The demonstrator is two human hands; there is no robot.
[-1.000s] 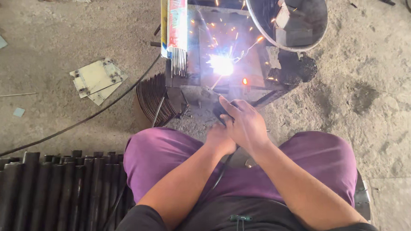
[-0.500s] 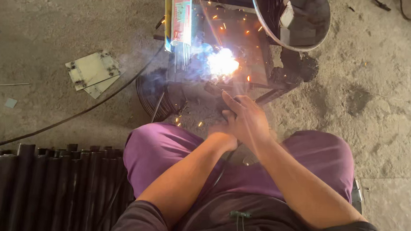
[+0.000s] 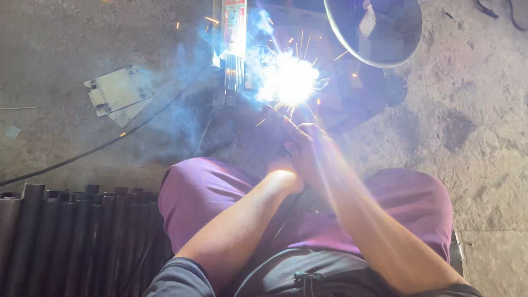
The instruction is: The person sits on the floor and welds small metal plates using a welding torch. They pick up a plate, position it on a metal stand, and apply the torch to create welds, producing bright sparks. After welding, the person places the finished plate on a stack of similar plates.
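Both my hands are clasped together in front of my knees around a dark welding electrode holder. My right hand (image 3: 311,150) lies on top and my left hand (image 3: 283,178) sits under and behind it. The electrode tip burns in a bright white-blue arc (image 3: 289,81) on a dark metal workpiece (image 3: 343,101) on the floor, throwing orange sparks and bluish smoke to the left. The holder itself is mostly hidden by my fingers and the glare.
A box of welding rods (image 3: 233,28) lies just left of the arc. A round dark shield (image 3: 373,25) sits at top right. Flat metal plates (image 3: 119,94) lie on the concrete at left, a black cable (image 3: 80,155) crosses it, and several dark pipes (image 3: 52,240) are stacked bottom left.
The arc has flared much brighter, with more smoke spreading left and sparks flying. My clasped hands have stayed in about the same place near the workpiece.
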